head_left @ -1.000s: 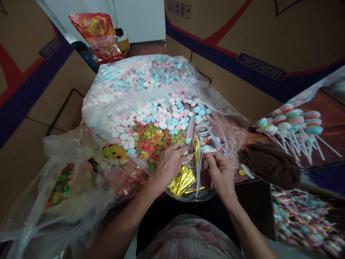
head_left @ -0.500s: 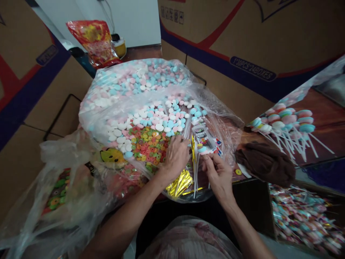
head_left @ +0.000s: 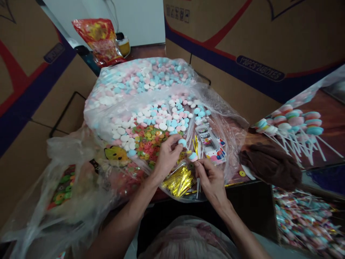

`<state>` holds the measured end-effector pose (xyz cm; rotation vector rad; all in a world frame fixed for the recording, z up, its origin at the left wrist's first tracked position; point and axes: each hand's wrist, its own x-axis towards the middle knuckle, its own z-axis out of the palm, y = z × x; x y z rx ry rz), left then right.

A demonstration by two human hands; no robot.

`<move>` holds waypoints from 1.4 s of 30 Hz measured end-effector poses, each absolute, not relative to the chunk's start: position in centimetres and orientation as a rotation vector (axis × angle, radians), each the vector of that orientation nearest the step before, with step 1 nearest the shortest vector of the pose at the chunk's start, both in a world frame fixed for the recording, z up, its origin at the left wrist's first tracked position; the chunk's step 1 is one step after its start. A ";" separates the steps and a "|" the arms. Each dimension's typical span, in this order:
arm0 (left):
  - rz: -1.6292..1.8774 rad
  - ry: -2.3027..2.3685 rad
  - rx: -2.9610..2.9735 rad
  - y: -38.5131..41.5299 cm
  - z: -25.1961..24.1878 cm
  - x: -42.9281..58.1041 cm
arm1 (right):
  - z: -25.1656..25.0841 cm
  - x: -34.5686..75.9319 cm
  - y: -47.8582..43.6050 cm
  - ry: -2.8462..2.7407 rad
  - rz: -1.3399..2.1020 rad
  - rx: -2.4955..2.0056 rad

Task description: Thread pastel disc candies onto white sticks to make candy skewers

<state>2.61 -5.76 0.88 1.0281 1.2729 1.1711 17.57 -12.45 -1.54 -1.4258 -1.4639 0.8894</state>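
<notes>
My left hand (head_left: pixel 169 154) pinches a round light-blue marshmallow (head_left: pixel 182 142) between thumb and fingertips. A short way to its right, my right hand (head_left: pixel 211 176) grips a candy skewer (head_left: pixel 193 157), a stick with blue and pink marshmallow pieces and a yellow ring at its end. Gummy rings (head_left: pixel 148 142) in red, orange and green lie behind my left hand, and loose pastel marshmallows (head_left: pixel 161 118) spread beyond them. Gold twist ties (head_left: pixel 179 181) are heaped below my hands. White sticks (head_left: pixel 199 151) and printed clear packets (head_left: pixel 208 138) lie behind my right hand.
A big clear bag (head_left: pixel 145 73) of marshmallows stands at the back. Finished-looking candy skewers (head_left: pixel 293 124) and a brown cloth (head_left: pixel 271 165) lie at right, above a box of wrapped candies (head_left: pixel 307 219). Cardboard boxes (head_left: pixel 215 32) flank the table; a red bag (head_left: pixel 99 41) stands behind.
My left hand has drawn back from among the candies and now shows a blue marshmallow in its fingers. My right hand has moved left with the skewer, closer to it.
</notes>
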 end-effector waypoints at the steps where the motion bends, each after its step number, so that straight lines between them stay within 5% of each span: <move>1: 1.168 1.289 1.032 -5.8 0.9 2.6 | -1.6 17.5 -12.5 -1.473 0.877 -1.422; 34: 1.337 1.466 1.744 -8.4 -1.1 3.6 | -1.3 15.8 -12.0 -1.376 1.023 -1.527; 42: 1.217 1.482 1.526 -8.8 -1.3 3.6 | -1.2 15.6 -11.4 -1.399 1.023 -1.478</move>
